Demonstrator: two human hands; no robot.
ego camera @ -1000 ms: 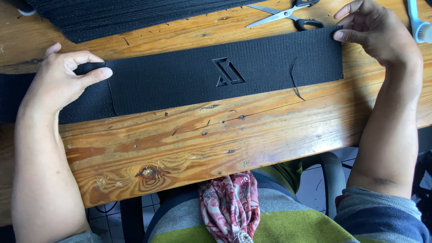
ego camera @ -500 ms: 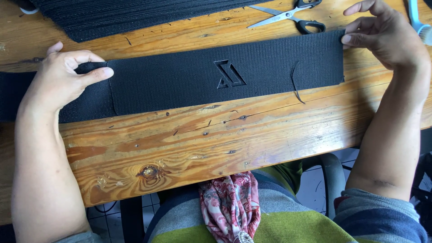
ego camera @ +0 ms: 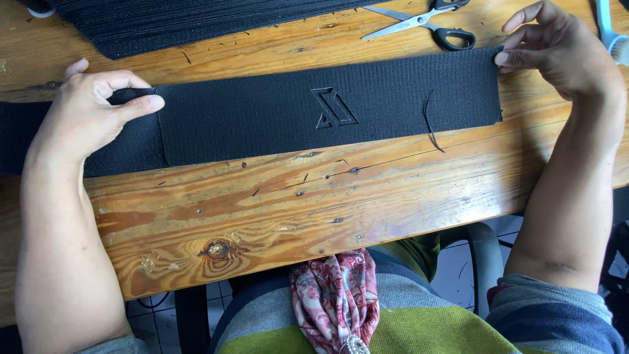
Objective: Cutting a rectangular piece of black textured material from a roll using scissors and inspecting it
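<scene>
A long black woven strap piece (ego camera: pixel 327 111) lies flat across a wooden table (ego camera: pixel 314 203), with an embossed angular mark at its middle and a loose thread (ego camera: pixel 429 124) hanging over its lower right. My left hand (ego camera: pixel 92 115) presses on the strap's left end, index finger stretched along its top edge. My right hand (ego camera: pixel 557 49) pinches the strap's upper right corner between thumb and fingers.
Scissors with black handles (ego camera: pixel 426 23) lie beyond the strap at the top right. A stack of black webbing (ego camera: pixel 196 19) fills the top left. A pale blue tool (ego camera: pixel 609 33) sits at the far right edge. Another black strip (ego camera: pixel 19 137) runs off left.
My right hand has shifted slightly right and up along the strap's right end. The left hand has stayed put.
</scene>
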